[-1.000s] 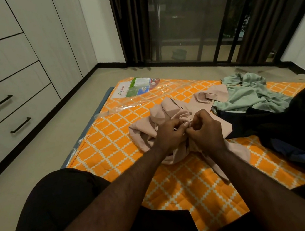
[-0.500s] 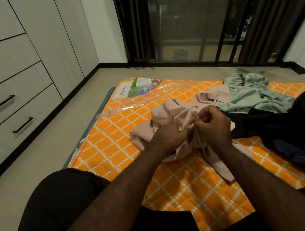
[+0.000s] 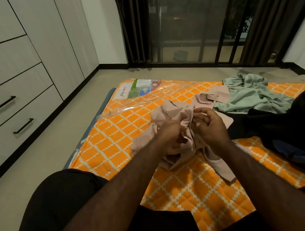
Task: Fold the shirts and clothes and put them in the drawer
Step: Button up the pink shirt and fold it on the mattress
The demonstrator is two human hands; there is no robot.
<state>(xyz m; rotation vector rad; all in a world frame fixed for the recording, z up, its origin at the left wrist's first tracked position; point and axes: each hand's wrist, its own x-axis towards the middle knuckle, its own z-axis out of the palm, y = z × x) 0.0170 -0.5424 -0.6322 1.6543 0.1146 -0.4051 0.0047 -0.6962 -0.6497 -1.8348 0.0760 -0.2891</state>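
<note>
Orange quilted mattress [image 3: 123, 138] on a beige floor, closed drawers [image 3: 10, 101] off its left edge, dark curtained glass doors beyond. Pink shirt [image 3: 179, 115] bunched at mattress centre, green garment [image 3: 251, 94] toward the far right corner. Left hand [image 3: 170, 138] curled into the pink cloth, right hand [image 3: 209, 125] pinching a fold. Best shaken out flat, seams found, before any folding.

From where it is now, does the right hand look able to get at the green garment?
Probably yes: the green garment lies uncovered just beyond the right hand, nothing between, though the fingers now pinch the pink shirt.
</note>
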